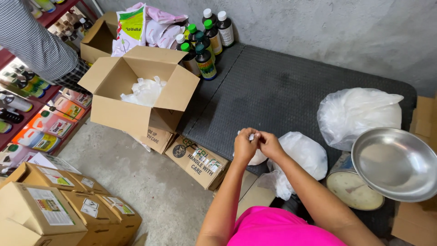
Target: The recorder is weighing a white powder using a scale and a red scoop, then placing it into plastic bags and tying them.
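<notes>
Hands meet near the middle of the scene, over the near edge of the dark mat (282, 91). The left hand (245, 145) and the right hand (269, 143) both pinch the top of a small white bag (257, 156) — fingers curled tight on its neck, thumbs close together. The bag hangs just under the hands, round and full at the bottom.

It looks soft and squishy, likely filled with powder, and not too heavy. The thin plastic could slip or tear, so I think the twisted neck is the best place to hold it, with a palm under the belly if it sags.

Just right of it sits a bigger plastic bag (304, 152). Farther right are a silver scale pan (396, 161) and another full bag (359, 114). To the far left an open cardboard box (118, 111) holds more white bags — brown bottles (205, 61) stand behind it.
</notes>
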